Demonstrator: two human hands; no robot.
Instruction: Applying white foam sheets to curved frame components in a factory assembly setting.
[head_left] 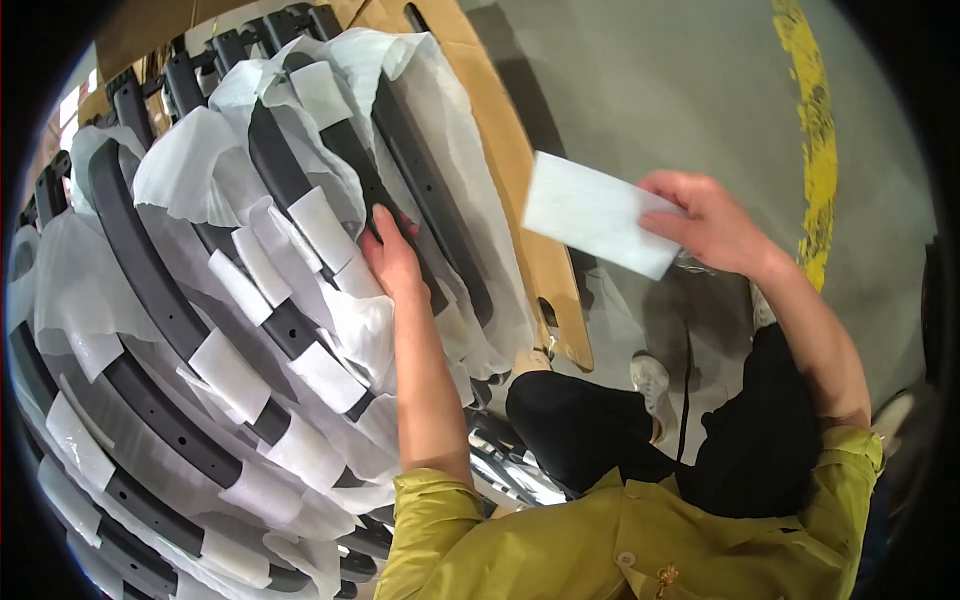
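Note:
My right hand (705, 222) pinches a flat white foam sheet (595, 213) between thumb and fingers, holding it above the floor to the right of the carton. My left hand (397, 258) is closed around a long black bar (352, 152) among the packed parts, partly hiding it. A white foam wrap (320, 95) goes round the upper part of that bar. Thin white film (443, 115) hangs between this bar and its neighbours. Just to the right of my left hand lies another black bar (432, 185).
Several more curved black bars (135, 250) fill the left side, with foam wraps (230, 372) and film between them. A cardboard edge (505, 150) borders the stack on the right. Farther right, a yellow line (808, 130) crosses the grey floor (660, 80).

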